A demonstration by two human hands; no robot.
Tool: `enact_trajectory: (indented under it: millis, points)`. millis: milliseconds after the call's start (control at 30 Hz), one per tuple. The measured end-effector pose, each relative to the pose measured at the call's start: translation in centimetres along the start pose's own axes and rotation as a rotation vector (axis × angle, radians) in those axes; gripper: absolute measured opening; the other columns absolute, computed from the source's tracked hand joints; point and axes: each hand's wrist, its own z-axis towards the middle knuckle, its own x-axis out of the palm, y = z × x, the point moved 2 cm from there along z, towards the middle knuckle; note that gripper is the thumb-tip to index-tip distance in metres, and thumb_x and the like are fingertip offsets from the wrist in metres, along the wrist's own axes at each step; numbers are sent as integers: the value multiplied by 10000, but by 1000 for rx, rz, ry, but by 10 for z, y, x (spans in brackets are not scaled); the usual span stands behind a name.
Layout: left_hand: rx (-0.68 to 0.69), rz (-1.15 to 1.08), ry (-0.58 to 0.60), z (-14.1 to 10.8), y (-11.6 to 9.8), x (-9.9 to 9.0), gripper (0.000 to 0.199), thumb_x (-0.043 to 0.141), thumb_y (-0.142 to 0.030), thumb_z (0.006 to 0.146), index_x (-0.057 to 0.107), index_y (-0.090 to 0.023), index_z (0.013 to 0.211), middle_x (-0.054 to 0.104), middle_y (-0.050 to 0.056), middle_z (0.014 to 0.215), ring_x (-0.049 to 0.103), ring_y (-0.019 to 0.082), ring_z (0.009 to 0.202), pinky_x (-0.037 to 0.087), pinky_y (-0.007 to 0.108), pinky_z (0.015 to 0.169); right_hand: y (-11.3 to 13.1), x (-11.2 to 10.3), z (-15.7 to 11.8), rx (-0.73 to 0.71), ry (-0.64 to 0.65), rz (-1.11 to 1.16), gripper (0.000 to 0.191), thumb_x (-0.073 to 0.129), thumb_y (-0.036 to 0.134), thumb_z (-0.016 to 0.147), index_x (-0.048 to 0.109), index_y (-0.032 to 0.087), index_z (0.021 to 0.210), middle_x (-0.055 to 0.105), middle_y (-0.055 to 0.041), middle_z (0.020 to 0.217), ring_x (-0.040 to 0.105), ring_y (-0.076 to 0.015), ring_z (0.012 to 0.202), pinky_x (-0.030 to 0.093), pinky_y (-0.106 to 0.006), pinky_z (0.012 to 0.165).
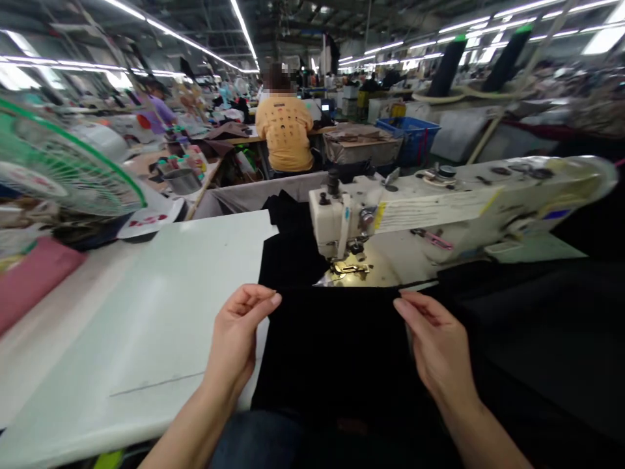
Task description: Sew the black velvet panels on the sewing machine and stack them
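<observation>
Taking the clock from the plain matte black cloth panel (336, 352), 12 pointing away from the lap. Panel at dead centre, over the lap and on the near side of the machine, top edge drawn out roughly level. At 10: bare left hand (234, 335), fingers (261, 311) pinched, thumb against index, gripping the top left corner. At 2: bare right hand (439, 342), similar pinch, gripping the top right corner. At 12, just past the edge: small shiny metal presser foot (350, 268), below the lit head of the cream-white sewing machine (420, 208), arm running out past 1. Contact between panel and machine bed: cannot tell.

Looks like a straighten-and-tension hold. To do well: pull evenly at both corners, enough to lose slack, not enough to stretch the edge out of shape. Match pinch depth left and right. Sight along the edge for curl or folds; hard to see in black, so check by thumb too. Hold fingertips clear of the presser foot.

Watch for drag from the heap of loose dark cloth (537, 312) at 3; free any snag before pulling harder. More black cloth (293, 244) at 11; same piece or not, cannot tell. Smooth white bench (195, 280) at 10, handy for laying the left side flat.
</observation>
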Motion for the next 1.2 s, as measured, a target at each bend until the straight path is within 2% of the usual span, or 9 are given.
enact_trajectory:
  millis: [200, 467, 533, 600, 733, 833, 967, 1100, 1200]
  points:
    - [-48, 2, -30, 2, 0, -2, 265, 895, -225, 480, 699, -196, 657, 662, -31, 675, 563, 106, 702, 462, 187, 687, 4, 5, 1, -30, 75, -16, 295, 862, 431, 681, 758, 194, 822, 746, -45, 817, 683, -193, 788, 572, -357, 792]
    - [-50, 46, -11, 0, 0, -4, 271, 890, -247, 485, 687, -194, 657, 661, -23, 693, 567, 114, 702, 463, 188, 666, -4, 6, 8, -61, 112, -41, 265, 806, 416, 734, 666, 203, 805, 681, -13, 782, 631, -164, 764, 539, -315, 763]
    - [-7, 123, 32, 9, -7, -4, 264, 885, -262, 508, 686, -190, 667, 661, -17, 694, 567, 117, 689, 456, 198, 653, -2, 2, 4, -58, 167, -56, 239, 797, 372, 731, 643, 208, 811, 654, 0, 777, 615, -155, 746, 528, -284, 723]
    - [72, 275, 122, 24, -15, 0, 236, 866, -286, 553, 689, -189, 675, 656, -10, 669, 561, 124, 654, 440, 216, 623, 1, -5, -7, -77, 303, -146, 178, 761, 312, 751, 627, 214, 814, 639, 3, 782, 613, -156, 736, 522, -267, 691]
    - [214, 649, 473, 54, -9, 34, 95, 753, -260, 674, 691, -196, 706, 662, -3, 650, 574, 152, 625, 434, 260, 605, -4, -25, -42, -276, 676, -472, 65, 614, 210, 870, 603, 235, 811, 628, 9, 781, 625, -154, 727, 530, -248, 679]
    - [269, 796, 618, 68, 17, 64, 58, 697, -163, 677, 650, -198, 681, 639, -23, 644, 568, 145, 628, 434, 258, 610, -18, -43, -57, -461, 747, -571, 102, 593, 188, 924, 653, 260, 882, 697, 5, 856, 690, -158, 773, 566, -237, 715]
    - [288, 831, 648, 74, 42, 85, 148, 692, -99, 650, 586, -201, 635, 593, -45, 622, 537, 133, 601, 394, 247, 577, -29, -55, -56, -722, 737, -659, 244, 593, 126, 918, 679, 287, 1081, 755, -6, 986, 740, -181, 893, 601, -261, 823]
    - [305, 851, 649, 75, 43, 85, 166, 636, -50, 651, 569, -202, 638, 577, -50, 621, 523, 127, 591, 376, 247, 581, -26, -52, -51, -860, 801, -704, 263, 554, 85, 918, 640, 243, 1110, 750, -19, 953, 733, -178, 862, 608, -278, 792]
    - [301, 855, 638, 82, 42, 86, 181, 624, -26, 637, 570, -198, 629, 581, -46, 624, 524, 127, 595, 382, 251, 596, -22, -40, -50, -917, 792, -789, 254, 524, 59, 905, 633, 223, 1065, 730, -31, 925, 715, -193, 827, 598, -326, 744]
